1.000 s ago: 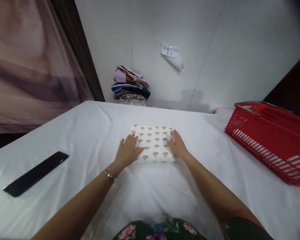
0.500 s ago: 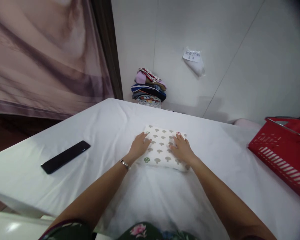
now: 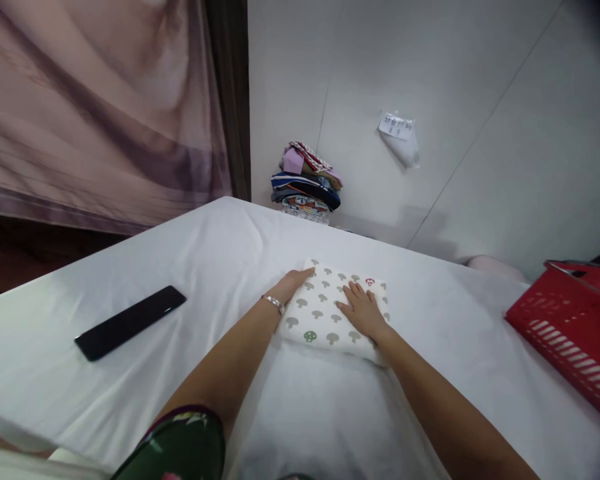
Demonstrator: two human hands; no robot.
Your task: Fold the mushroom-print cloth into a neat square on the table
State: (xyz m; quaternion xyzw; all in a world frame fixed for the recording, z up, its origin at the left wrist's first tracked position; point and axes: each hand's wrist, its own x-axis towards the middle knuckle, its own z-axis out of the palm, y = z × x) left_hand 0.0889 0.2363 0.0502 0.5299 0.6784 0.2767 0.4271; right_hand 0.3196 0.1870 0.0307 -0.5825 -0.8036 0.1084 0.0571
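Observation:
A folded white cloth (image 3: 318, 315) printed with grey mushrooms, plus single green and red ones, lies flat in the middle of the table. At its far left edge, my left hand (image 3: 293, 285) takes hold of the cloth, thumb over the top and the other fingers mostly hidden. My right hand (image 3: 364, 311) rests palm down on the right part of the cloth, fingers spread and nothing held in them. A silver bracelet (image 3: 273, 304) circles my left wrist.
A white sheet covers the table (image 3: 220, 267). To the left lies a black phone-like slab (image 3: 131, 323). A red plastic basket (image 3: 575, 327) stands at the right. Folded clothes (image 3: 307, 183) are stacked by the wall, where a paper note (image 3: 399, 133) hangs.
My left hand has slid from the cloth's top to its far left edge. My right hand still lies flat on the cloth. The camera view has shifted slightly.

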